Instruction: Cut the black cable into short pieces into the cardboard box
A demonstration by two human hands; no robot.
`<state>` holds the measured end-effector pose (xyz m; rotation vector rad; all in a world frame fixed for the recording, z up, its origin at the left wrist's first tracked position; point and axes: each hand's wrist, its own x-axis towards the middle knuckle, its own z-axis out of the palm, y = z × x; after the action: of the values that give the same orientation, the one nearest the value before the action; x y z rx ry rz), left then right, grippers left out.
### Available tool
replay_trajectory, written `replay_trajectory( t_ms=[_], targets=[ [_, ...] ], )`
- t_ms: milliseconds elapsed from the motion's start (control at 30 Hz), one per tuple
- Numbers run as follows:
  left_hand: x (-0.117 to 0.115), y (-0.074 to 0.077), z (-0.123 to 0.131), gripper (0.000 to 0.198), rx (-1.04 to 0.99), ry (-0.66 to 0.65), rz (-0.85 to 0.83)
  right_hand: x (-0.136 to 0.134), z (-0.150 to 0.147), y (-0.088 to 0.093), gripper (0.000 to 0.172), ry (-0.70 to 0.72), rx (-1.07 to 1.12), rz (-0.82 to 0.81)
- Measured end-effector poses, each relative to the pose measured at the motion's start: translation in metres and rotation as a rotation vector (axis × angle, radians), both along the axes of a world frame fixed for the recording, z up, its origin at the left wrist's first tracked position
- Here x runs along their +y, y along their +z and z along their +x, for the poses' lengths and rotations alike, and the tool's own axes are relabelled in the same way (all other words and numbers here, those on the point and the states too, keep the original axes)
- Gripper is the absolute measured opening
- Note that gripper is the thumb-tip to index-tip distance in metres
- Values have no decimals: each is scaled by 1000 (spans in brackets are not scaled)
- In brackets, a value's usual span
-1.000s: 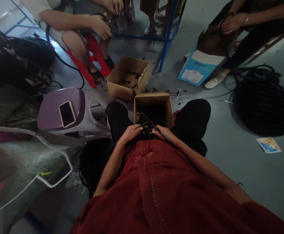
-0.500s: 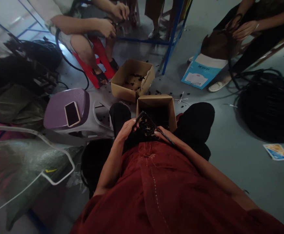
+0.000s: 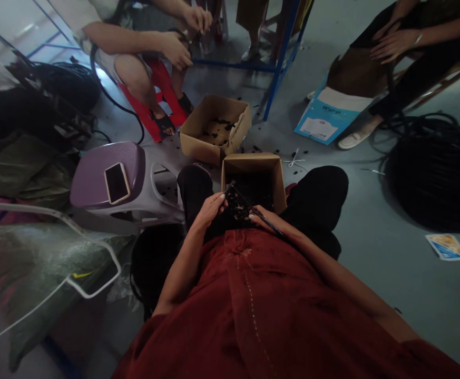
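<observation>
A thin black cable [image 3: 255, 210] is held across the lap, above an open cardboard box [image 3: 252, 169], and is angled from upper left to lower right. It is gripped by the left hand [image 3: 209, 210], whose fingers are curled closed near the cable's upper end, and by the right hand [image 3: 262, 220], whose fingers are pressed around it further down. Matt black clippings [image 3: 249, 197] are heaped inside the box, and the near end of the box is hidden by the lap and a red garment [image 3: 245, 310] with pale stitching.

A second cardboard box [image 3: 214, 129] stands just beyond, partly filled with similar clippings, and scattered black scraps [image 3: 257, 149] lie on the grey floor around it. A smartphone [image 3: 117, 182] rests on a ribbed purple plastic stool [image 3: 99, 179] to the left. A large coil of black cable [image 3: 431, 184] is piled at the right.

At upper right, a blue-and-white printed package [image 3: 328, 120] is propped up, its lettering too unclear to be read with certainty. A small printed card [image 3: 447, 247] lies at lower right. A co-worker's hands [image 3: 178, 50] are held together at upper left above a red plastic stool [image 3: 146, 89], and another person's hands [image 3: 391, 45] are seen at upper right.
</observation>
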<state>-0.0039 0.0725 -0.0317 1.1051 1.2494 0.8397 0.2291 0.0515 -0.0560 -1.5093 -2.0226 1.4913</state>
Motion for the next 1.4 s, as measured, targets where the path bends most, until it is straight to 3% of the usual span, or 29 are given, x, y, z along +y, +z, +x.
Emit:
replay_trajectory(
  t_ms=[367,667,833,1033,1400],
  targets=[
    [-5,0,6,35,71,-103,-1,4,-6,8,41,36,-18,13],
    [-6,10,7,40,112,-215,-2,6,-8,-2,43,39,8,16],
    [-6,17,4,40,153,-296,4,6,-8,8,41,72,-23,35],
    [-9,17,3,39,135,-299,-3,4,-8,17,38,94,-108,59],
    [-7,10,2,40,137,-302,-12,2,-9,16,33,86,-123,80]
  ],
)
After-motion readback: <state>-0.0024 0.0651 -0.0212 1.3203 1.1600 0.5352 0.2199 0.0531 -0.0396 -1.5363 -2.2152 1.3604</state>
